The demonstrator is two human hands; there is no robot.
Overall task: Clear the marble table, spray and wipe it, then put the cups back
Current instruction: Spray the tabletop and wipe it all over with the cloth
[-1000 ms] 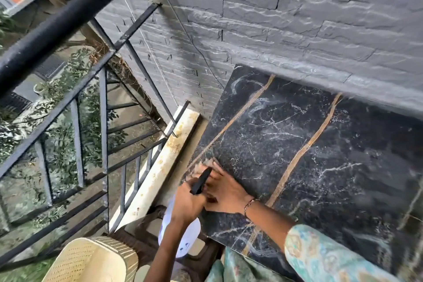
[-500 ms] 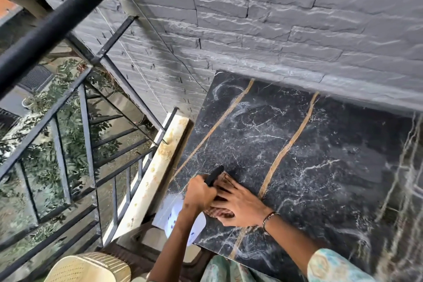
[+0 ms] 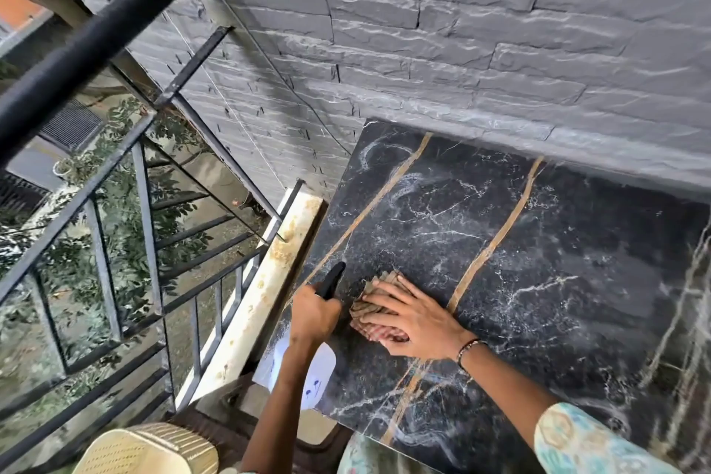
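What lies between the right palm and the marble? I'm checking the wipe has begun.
A folded cloth, seen in the head view: the right hand presses it flat on the marble table, fingers straight.

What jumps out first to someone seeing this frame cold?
The black marble table with its tan stripes fills the right side, set against a grey stone wall. Near its left edge, the right hand presses flat on a folded cloth, while the left hand grips a spray bottle by its black trigger. A black railing runs down the left.
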